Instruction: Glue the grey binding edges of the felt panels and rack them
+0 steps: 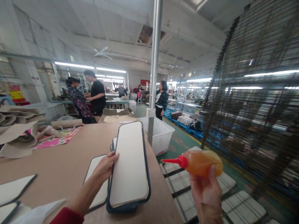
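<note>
My left hand grips the left edge of a long white panel with rounded corners and a dark border. Its thumb lies on the white face; the other fingers are partly hidden at the edge. Dark layers show under the panel's near end, but I cannot tell whether it is lifted off them. Another white panel of the same kind lies partly behind my left forearm. On the right, my right hand is wrapped round a squeeze bottle of amber liquid. The bottle is held sideways, its red nozzle pointing left.
The brown table bears more white panels at the left and cloth pieces at the back. A wire rack stands right, with pale panels below. Beyond are a white bin, a post and several people.
</note>
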Demonstrator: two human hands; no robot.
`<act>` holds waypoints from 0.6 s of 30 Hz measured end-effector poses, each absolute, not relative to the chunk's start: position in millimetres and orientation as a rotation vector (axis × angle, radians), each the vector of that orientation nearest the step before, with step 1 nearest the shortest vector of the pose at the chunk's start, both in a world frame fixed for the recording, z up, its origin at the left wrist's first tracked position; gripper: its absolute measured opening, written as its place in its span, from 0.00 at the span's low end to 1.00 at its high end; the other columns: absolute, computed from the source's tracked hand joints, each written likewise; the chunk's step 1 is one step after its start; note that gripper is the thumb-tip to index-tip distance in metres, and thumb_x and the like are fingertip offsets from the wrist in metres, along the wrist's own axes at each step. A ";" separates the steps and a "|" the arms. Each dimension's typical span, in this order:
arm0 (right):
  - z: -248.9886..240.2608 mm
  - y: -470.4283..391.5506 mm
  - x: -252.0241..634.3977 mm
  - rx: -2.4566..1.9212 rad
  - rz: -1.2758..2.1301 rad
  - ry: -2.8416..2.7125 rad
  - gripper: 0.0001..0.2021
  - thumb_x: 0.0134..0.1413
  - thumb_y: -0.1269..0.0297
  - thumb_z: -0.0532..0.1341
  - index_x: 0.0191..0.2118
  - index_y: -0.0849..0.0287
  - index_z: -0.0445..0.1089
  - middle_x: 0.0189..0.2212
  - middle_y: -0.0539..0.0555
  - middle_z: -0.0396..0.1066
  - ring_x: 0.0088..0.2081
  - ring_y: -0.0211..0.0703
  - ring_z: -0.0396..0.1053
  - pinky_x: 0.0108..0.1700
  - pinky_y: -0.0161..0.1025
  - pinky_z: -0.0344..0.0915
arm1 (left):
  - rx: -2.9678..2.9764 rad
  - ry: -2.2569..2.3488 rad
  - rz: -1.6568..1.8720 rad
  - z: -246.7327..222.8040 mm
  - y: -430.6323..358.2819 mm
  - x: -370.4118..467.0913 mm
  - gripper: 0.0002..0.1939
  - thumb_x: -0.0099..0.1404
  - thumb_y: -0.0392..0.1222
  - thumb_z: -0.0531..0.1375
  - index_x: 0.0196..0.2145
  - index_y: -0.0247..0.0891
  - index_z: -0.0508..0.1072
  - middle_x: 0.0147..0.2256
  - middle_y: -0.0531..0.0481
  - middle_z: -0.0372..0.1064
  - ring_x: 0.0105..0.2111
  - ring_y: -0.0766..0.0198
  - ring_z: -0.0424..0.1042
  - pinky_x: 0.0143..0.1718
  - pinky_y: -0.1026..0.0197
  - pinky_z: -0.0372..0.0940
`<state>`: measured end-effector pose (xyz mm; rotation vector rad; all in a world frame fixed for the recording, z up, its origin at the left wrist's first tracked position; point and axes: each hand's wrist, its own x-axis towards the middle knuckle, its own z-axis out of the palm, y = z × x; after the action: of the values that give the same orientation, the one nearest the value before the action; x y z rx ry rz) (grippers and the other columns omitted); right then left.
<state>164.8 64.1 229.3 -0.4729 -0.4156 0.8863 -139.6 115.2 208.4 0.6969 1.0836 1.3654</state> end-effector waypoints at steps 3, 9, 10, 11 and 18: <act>235.2 69.0 164.5 -0.447 0.864 -0.470 0.17 0.49 0.52 0.62 0.43 0.55 0.71 0.36 0.49 0.76 0.37 0.41 0.72 0.43 0.40 0.68 | 0.733 1.100 1.401 208.6 110.0 -142.3 0.10 0.59 0.25 0.57 0.31 0.40 0.71 0.27 0.51 0.75 0.25 0.65 0.75 0.27 0.68 0.70; 258.6 86.1 168.4 -0.338 0.720 -0.622 0.19 0.41 0.56 0.68 0.41 0.55 0.72 0.34 0.49 0.75 0.35 0.38 0.71 0.39 0.36 0.69 | 0.796 1.112 1.278 207.5 102.1 -147.3 0.22 0.53 0.30 0.64 0.47 0.38 0.69 0.36 0.45 0.76 0.33 0.57 0.77 0.30 0.62 0.71; 263.1 89.7 169.2 -0.323 0.689 -0.632 0.18 0.40 0.57 0.69 0.40 0.55 0.72 0.32 0.48 0.75 0.34 0.37 0.71 0.38 0.35 0.69 | 0.802 1.124 1.260 207.5 100.9 -147.8 0.27 0.52 0.31 0.65 0.51 0.37 0.67 0.38 0.43 0.76 0.34 0.55 0.77 0.31 0.61 0.71; 267.4 93.1 170.0 -0.312 0.664 -0.640 0.17 0.39 0.57 0.69 0.39 0.55 0.73 0.31 0.48 0.75 0.33 0.37 0.71 0.37 0.35 0.69 | 0.810 1.130 1.240 207.6 99.5 -148.1 0.32 0.52 0.32 0.66 0.54 0.36 0.64 0.39 0.42 0.76 0.36 0.54 0.76 0.32 0.60 0.71; 286.8 109.3 173.7 -0.287 0.576 -0.719 0.15 0.35 0.59 0.71 0.33 0.55 0.73 0.30 0.48 0.73 0.31 0.36 0.70 0.35 0.35 0.70 | 0.828 1.045 1.120 212.0 88.2 -148.3 0.42 0.51 0.38 0.68 0.61 0.37 0.55 0.44 0.43 0.74 0.42 0.51 0.74 0.36 0.60 0.70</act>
<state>173.7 109.3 286.8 -0.2874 -0.7189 0.5757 -148.3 88.2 212.0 0.8285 1.0445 1.1198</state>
